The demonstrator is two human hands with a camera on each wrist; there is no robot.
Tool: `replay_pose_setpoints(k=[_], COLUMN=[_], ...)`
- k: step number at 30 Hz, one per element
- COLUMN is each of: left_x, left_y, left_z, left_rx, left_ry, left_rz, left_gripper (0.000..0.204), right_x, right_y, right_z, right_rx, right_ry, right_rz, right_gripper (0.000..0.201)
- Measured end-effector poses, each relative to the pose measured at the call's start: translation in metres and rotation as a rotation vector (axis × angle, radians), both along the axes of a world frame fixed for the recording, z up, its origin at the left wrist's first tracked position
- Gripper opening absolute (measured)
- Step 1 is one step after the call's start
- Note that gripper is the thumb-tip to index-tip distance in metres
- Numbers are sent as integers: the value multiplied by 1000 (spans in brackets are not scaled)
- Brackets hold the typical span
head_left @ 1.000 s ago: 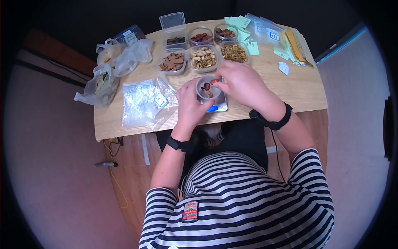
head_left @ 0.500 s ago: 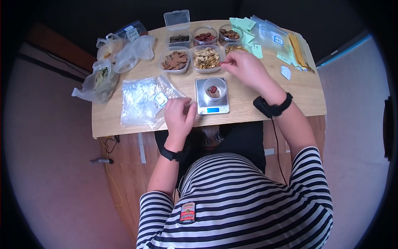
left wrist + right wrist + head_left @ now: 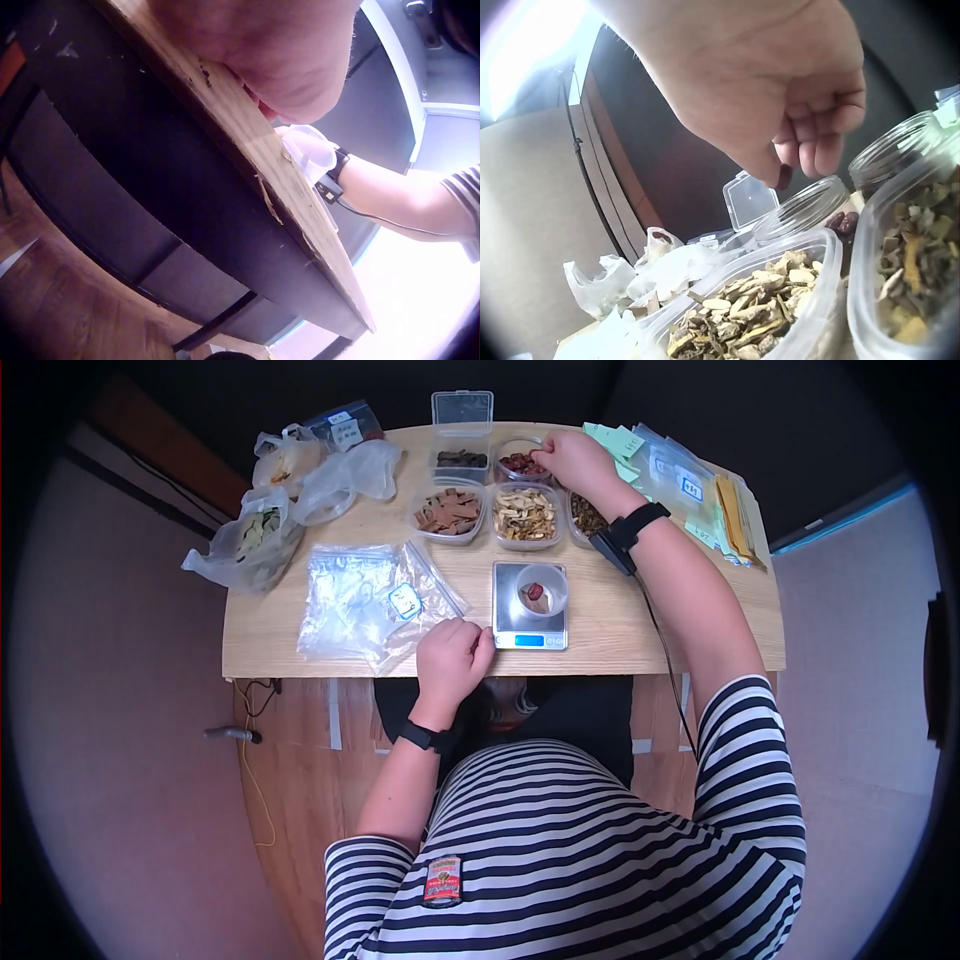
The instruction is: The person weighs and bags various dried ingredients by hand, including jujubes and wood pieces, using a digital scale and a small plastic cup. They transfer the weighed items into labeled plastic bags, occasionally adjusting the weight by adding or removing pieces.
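Right hand: the right hand (image 3: 580,462) pinches a small dark red piece (image 3: 784,178) between thumb and fingers, over the round jar (image 3: 502,472) of red dried pieces.
Left hand: the left hand (image 3: 455,660) is curled closed at the tabletop (image 3: 640,620) edge, just beside the scale; nothing seen in it.
Scale: the silver scale (image 3: 507,605) bears an upright clear cup (image 3: 561,580) with a red piece (image 3: 535,591) inside; its display is lit blue.
Tubs: pale slices (image 3: 527,515) fill one, brown flakes (image 3: 448,513) another.
Left side: clear zip bags (image 3: 345,600) lie flat.
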State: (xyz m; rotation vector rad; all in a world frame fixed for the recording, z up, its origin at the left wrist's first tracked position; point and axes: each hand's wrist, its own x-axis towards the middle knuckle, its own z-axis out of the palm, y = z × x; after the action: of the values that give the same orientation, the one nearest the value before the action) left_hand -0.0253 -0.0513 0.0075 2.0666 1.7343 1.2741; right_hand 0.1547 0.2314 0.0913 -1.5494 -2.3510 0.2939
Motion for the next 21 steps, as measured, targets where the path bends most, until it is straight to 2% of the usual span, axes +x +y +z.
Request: replay_pose_setpoints(k=[9,13,15,16,18,21], left_x=[0,-1,-1,-2,-2,-2], left_y=[-1,-1,-3,-3,-4,-3], left_z=[-1,-2,-2,-4,-5,-5], left_rx=[18,44,45,65,83,119], left_ry=[14,8,2,1,0,26], left_rz=[-4,3,11,43,73,109], left_gripper=[26,26,26,22,19,12], right_x=[1,1,8,13,25,39], right_y=[-7,-35,-70,-87,-116,-141], right_z=[3,11,21,26,33,31], right_rx=[20,-57,-191,-193,-60,-86], right_ry=[6,80,284,282,267,220], right_rz=[3,51,287,291,461,474], right_gripper=[30,30,29,29,25,24])
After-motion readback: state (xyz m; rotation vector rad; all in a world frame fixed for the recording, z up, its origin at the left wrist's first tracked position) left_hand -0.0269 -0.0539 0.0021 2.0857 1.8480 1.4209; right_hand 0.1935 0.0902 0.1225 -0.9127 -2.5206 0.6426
